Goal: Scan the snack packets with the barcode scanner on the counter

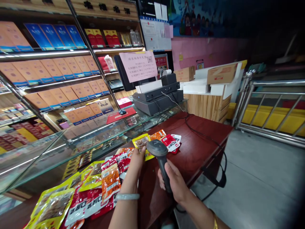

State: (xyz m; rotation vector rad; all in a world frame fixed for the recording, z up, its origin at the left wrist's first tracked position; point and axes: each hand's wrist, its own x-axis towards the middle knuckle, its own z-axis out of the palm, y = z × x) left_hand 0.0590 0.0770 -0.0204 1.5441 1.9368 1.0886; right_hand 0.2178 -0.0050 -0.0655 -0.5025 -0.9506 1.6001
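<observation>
My right hand [175, 181] is closed round the handle of a dark grey barcode scanner [157, 149], its head raised over the table. Just left of the scanner, my left hand [138, 157] grips a yellow snack packet [141, 141] by its near edge; part of the packet is hidden behind the scanner head. Beyond it lie an orange packet [157, 135] and red-and-white packets [171, 142]. To the left of my left forearm spreads a pile of snack packets, among them an orange one [111, 180] and a large yellow one [56, 208].
The dark red table [200, 135] adjoins a glass display counter [78, 143]. On the counter stand a cash drawer [157, 101] and a monitor with a pink sign [139, 66]. A black cable [209, 139] runs over the table's right side. A metal railing [274, 111] stands to the right.
</observation>
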